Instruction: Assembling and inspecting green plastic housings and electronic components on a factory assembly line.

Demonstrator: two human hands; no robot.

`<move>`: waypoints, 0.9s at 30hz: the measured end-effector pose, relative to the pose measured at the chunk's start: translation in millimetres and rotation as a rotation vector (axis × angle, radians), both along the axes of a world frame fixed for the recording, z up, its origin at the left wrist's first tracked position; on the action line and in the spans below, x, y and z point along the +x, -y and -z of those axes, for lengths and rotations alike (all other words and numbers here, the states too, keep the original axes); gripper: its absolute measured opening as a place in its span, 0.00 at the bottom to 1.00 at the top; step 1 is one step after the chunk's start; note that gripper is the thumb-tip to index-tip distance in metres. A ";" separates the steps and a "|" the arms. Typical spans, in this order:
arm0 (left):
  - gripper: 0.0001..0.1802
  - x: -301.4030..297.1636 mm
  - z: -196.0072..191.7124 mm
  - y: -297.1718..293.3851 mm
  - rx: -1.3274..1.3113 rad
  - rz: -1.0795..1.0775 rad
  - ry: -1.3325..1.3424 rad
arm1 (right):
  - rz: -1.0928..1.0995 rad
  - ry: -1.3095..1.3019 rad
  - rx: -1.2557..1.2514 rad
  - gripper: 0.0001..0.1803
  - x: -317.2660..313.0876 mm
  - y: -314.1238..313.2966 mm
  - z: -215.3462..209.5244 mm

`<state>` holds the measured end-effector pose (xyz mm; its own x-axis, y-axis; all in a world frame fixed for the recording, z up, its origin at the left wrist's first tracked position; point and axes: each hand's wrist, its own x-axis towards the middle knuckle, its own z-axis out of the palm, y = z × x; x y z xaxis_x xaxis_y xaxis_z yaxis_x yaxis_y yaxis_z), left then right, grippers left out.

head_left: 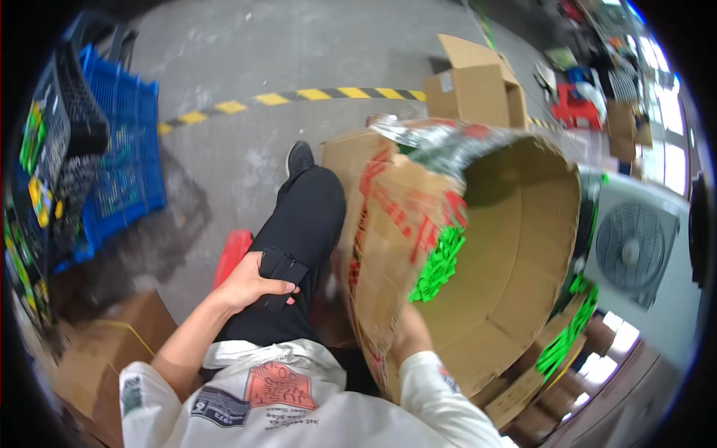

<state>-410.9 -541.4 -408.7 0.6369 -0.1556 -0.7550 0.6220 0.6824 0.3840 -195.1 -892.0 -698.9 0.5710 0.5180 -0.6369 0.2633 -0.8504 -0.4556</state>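
Observation:
My left hand (pixel 251 285) rests over my thigh, its thumb pressed on a small bundle of flat black strip-like pieces (pixel 279 273); their exact kind is unclear. To the right, a large open cardboard box (pixel 515 246) leans toward me, patched with red-printed and silvery tape. A heap of bright green pieces (pixel 439 267) lies inside it, partly hidden by the near wall. My right hand (pixel 411 328) reaches into this box beside the green heap. The fingers of that hand are out of sight, so what they touch cannot be seen.
Blue plastic crates (pixel 123 149) stand on the left near black racks with green and yellow pieces. A cardboard box (pixel 131 336) is at the lower left. Ahead are another open box (pixel 478 93) and a red stool (pixel 576 107). A fan unit (pixel 632 243) stands right.

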 end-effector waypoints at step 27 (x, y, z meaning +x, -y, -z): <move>0.17 -25.4 -34.7 19.8 -0.105 -0.089 0.198 | 0.671 0.089 0.447 0.19 -93.2 16.5 -356.0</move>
